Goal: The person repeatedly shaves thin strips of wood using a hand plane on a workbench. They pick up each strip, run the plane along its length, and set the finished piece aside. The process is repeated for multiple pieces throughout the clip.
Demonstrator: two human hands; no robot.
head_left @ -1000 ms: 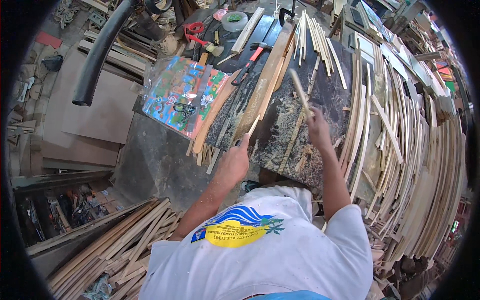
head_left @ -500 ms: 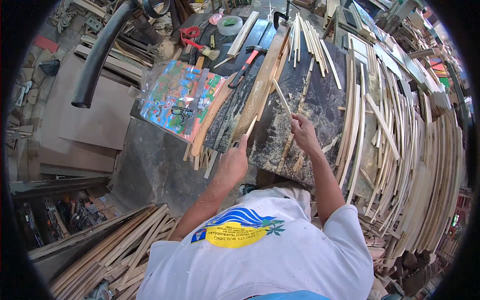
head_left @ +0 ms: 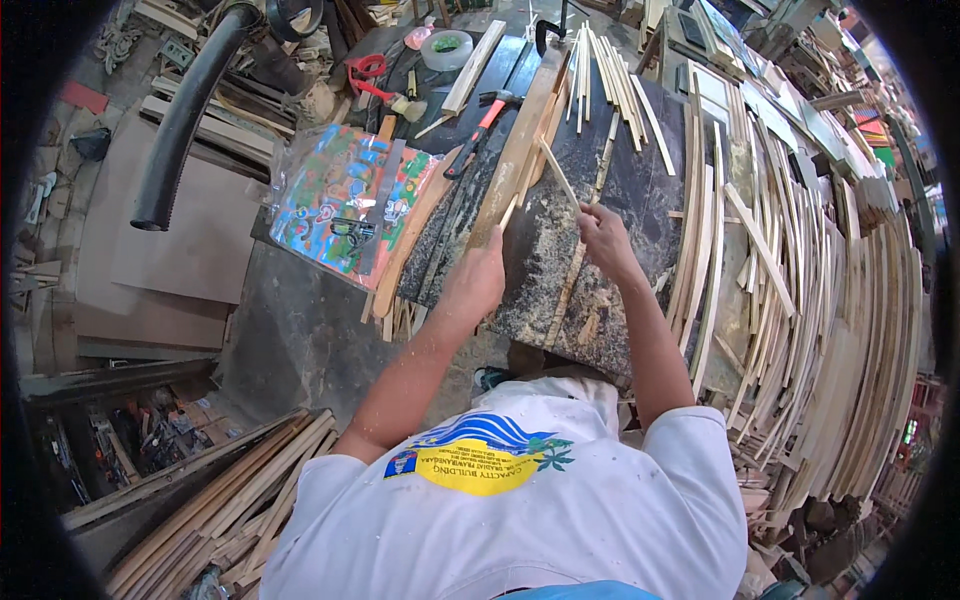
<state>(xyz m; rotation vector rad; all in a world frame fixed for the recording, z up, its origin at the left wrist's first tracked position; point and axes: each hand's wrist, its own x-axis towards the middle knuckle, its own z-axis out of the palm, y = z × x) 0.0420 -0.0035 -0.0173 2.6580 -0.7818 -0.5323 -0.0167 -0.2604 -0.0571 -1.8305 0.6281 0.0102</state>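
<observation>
My left hand [head_left: 474,278] is closed round the near end of a short thin wooden strip [head_left: 509,213]. Its far tip lies by the right edge of a long wooden board [head_left: 512,160] on the dark, dusty workbench [head_left: 640,220]. Between the fingers of my right hand [head_left: 608,243] is another thin wooden strip [head_left: 559,172], slanting up and left so that its far end reaches the board's edge. A black clamp [head_left: 543,38] sits at the board's far end. The hammer [head_left: 482,130] with a red and black handle lies left of the board.
Several narrow wood strips [head_left: 612,75] fan out at the bench's far right. On the left are a colourful plastic-covered sheet [head_left: 318,178], a brush [head_left: 407,108] and a clear tape roll [head_left: 447,49]. A black hose [head_left: 186,130] hangs beyond. Long slats [head_left: 800,290] crowd the right.
My left hand has moved forward along the board with its strip. The right hand keeps hold of its strip and has shifted only slightly; the whole view has tilted a little.
</observation>
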